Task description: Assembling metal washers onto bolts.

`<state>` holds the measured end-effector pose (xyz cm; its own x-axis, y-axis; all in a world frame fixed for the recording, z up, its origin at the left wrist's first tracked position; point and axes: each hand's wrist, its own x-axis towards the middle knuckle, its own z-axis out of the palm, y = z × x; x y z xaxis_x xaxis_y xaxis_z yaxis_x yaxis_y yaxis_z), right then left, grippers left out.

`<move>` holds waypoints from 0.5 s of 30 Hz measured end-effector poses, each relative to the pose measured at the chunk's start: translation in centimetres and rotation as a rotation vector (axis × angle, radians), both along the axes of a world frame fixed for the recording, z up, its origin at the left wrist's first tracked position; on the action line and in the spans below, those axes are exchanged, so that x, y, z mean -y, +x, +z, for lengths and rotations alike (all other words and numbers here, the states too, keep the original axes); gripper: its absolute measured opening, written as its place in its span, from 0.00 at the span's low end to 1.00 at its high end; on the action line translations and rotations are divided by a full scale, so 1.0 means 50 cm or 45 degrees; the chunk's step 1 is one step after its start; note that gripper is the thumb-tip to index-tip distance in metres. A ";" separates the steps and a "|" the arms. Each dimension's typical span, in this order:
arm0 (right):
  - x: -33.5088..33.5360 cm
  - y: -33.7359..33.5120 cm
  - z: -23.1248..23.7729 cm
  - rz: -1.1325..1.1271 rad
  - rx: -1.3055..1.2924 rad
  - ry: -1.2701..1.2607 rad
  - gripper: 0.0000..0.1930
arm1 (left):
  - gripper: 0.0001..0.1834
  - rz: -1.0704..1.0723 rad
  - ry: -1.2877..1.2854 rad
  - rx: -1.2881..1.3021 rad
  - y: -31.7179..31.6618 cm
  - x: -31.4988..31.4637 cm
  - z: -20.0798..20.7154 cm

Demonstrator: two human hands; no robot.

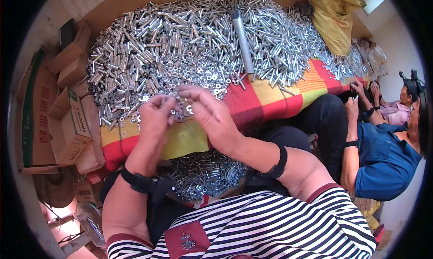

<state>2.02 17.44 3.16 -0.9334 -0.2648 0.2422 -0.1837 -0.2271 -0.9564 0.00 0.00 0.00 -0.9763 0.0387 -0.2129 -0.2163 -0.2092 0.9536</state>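
Evidently, the left hand (156, 116) curls, its grip unclear; the right hand (215, 120) is loosely spread. Washers (208, 81) lie at twelve o'clock; careless brushing could spill some over the checked cloth's (186, 141) six-o'clock edge.

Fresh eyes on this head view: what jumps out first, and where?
The big heap of silvery metal parts filling the upper middle, with a long grey tube lying on it right of centre. Next, the left hand and right hand, close together at the heap's near edge, above the checked cloth. Then the yellow sack at upper right.
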 end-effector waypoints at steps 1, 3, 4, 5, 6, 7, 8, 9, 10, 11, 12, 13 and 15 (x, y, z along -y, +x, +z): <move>0.001 0.000 0.002 -0.102 -0.237 0.182 0.17 | 0.09 -0.028 -0.042 -0.002 -0.006 0.018 0.008; -0.003 -0.011 -0.001 -0.210 -0.469 0.358 0.14 | 0.08 -0.061 -0.091 0.001 0.003 0.032 0.027; -0.024 -0.044 -0.011 -0.370 -0.493 0.594 0.11 | 0.07 -0.275 -0.222 0.037 0.016 0.026 0.036; -0.040 -0.077 -0.023 -0.532 -0.512 0.831 0.08 | 0.06 -0.490 -0.354 0.074 0.028 0.018 0.042; -0.044 -0.102 -0.035 -0.530 -0.509 0.831 0.08 | 0.06 -0.581 -0.422 0.095 0.042 0.014 0.043; -0.052 -0.125 -0.041 -0.610 -0.569 0.945 0.06 | 0.06 -0.582 -0.418 0.096 0.050 0.007 0.041; -0.059 -0.141 -0.049 -0.690 -0.628 1.061 0.04 | 0.08 -0.575 -0.303 0.158 0.055 0.001 0.035; -0.057 -0.151 -0.052 -0.686 -0.626 1.059 0.04 | 0.10 -0.563 -0.193 0.222 0.056 0.001 0.030; -0.053 -0.158 -0.055 -0.671 -0.653 1.173 0.03 | 0.12 -0.554 -0.066 0.314 0.050 0.005 0.033; -0.049 -0.165 -0.060 -0.655 -0.679 1.286 0.03 | 0.12 -0.552 -0.066 0.317 0.040 0.008 0.027; -0.043 -0.167 -0.064 -0.666 -0.681 1.326 0.05 | 0.13 -0.470 0.126 0.372 0.030 0.010 0.019; -0.039 -0.169 -0.068 -0.661 -0.678 1.327 0.05 | 0.14 -0.384 0.318 0.424 0.022 0.013 0.014; -0.033 -0.173 -0.072 -0.657 -0.724 1.443 0.08 | 0.15 -0.333 0.384 0.460 0.013 0.016 0.015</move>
